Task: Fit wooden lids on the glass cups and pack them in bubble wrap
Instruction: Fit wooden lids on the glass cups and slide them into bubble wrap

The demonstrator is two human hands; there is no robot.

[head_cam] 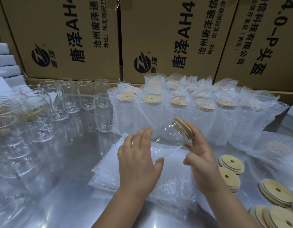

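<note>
A glass cup lies tilted in the air at centre, with a wooden lid fitted on its mouth, facing right. My right hand grips the cup at the lid end. My left hand holds the open mouth of a bubble wrap bag, and the cup's base sits at that opening. Under both hands lies a stack of flat bubble wrap bags.
Several bare glass cups stand at the left on the steel table. Wrapped, lidded cups fill the back right. Loose wooden lids lie at the right front. Cardboard boxes form a wall behind; white foam is stacked far left.
</note>
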